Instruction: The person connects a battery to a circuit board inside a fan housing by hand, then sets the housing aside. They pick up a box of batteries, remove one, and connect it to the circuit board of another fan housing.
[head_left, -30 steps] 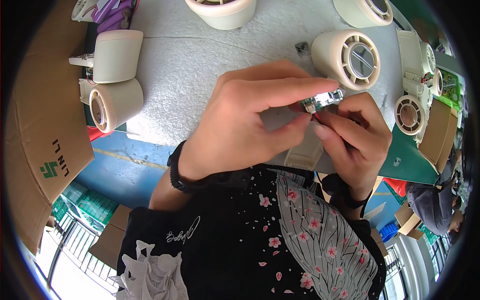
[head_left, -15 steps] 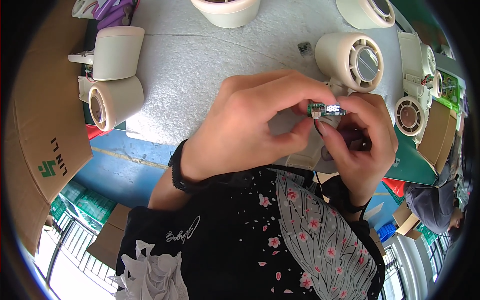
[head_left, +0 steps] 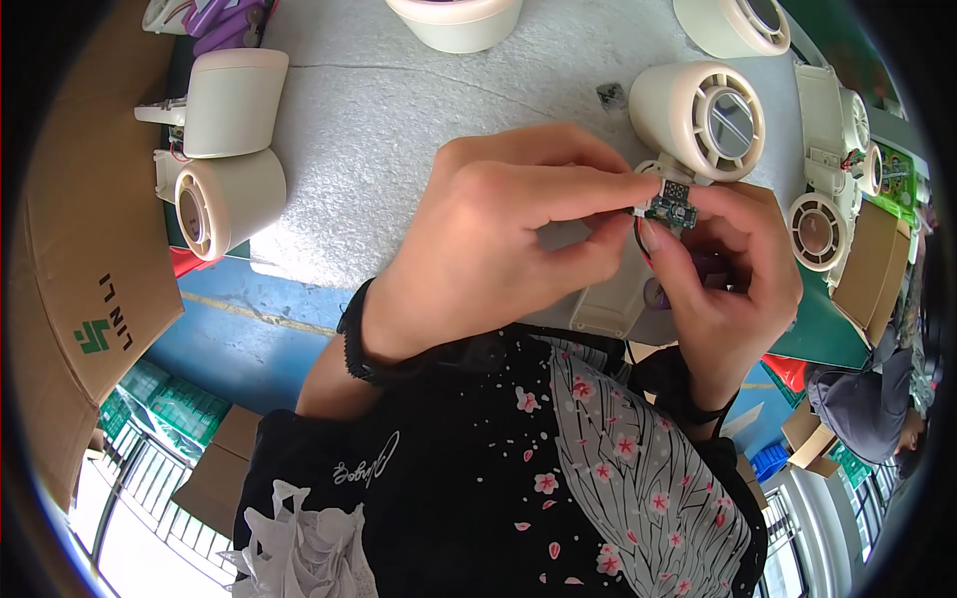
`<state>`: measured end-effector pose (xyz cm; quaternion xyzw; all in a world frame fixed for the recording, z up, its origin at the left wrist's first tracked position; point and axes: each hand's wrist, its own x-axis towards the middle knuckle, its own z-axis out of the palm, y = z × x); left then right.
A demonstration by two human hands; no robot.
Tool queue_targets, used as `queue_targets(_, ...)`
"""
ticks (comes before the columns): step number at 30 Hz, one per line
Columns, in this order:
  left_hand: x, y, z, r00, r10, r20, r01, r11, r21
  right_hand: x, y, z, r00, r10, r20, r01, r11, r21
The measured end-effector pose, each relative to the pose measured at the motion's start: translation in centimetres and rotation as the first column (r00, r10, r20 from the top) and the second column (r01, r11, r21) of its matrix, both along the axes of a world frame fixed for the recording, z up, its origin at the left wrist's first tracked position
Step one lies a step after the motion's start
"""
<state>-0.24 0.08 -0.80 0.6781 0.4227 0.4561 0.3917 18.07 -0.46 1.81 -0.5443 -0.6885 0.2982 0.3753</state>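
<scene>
A small green circuit board (head_left: 670, 212) with a little digit display (head_left: 676, 190) is pinched between my two hands, just in front of an off-white fan head (head_left: 683, 118). My left hand (head_left: 498, 234) grips its left end between thumb and forefinger. My right hand (head_left: 743, 274) holds the right side, its thumb by thin red and black wires (head_left: 643, 239). A purple cylinder (head_left: 654, 293), like a battery cell, shows partly under the right hand's curled fingers. Beneath the hands lies an open off-white handle shell (head_left: 606, 305), largely covered.
Two fan heads (head_left: 231, 202) stand at the left edge of the grey padded mat (head_left: 349, 149), with purple cells (head_left: 227, 25) behind. A small dark piece (head_left: 611, 96) lies near the middle fan. More fan parts (head_left: 819, 231) line the right. A cardboard box (head_left: 100, 249) stands at left; another person (head_left: 857, 404) at right.
The circuit board has been tilted and shifted slightly right in my fingers. Its display was lit white and now looks dark.
</scene>
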Motion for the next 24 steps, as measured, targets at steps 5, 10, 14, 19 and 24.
queue_targets(5,0.1,0.0,0.1,1.0,0.007,-0.009,-0.007,1.0,0.021,0.2,0.5,0.3,0.997,0.049,0.062,-0.052,0.998,0.047)
queue_targets(10,0.0,-0.5,0.4,0.999,-0.033,-0.011,0.033,0.999,0.015,0.9,0.0,0.6,0.984,0.128,0.121,-0.137,0.988,0.073)
queue_targets(14,0.1,-0.4,0.4,1.0,-0.021,-0.023,0.021,1.0,0.015,1.0,0.2,0.7,0.981,0.143,0.133,-0.153,0.986,0.066)
queue_targets(19,0.2,-0.5,0.5,0.999,-0.013,-0.035,0.013,1.0,0.007,1.0,0.2,0.5,0.986,0.129,0.105,-0.134,0.99,0.042)
queue_targets(24,0.2,-0.5,0.5,1.0,-0.013,-0.018,0.013,1.0,-0.009,1.0,0.1,0.4,0.983,0.131,0.131,-0.14,0.988,0.064)
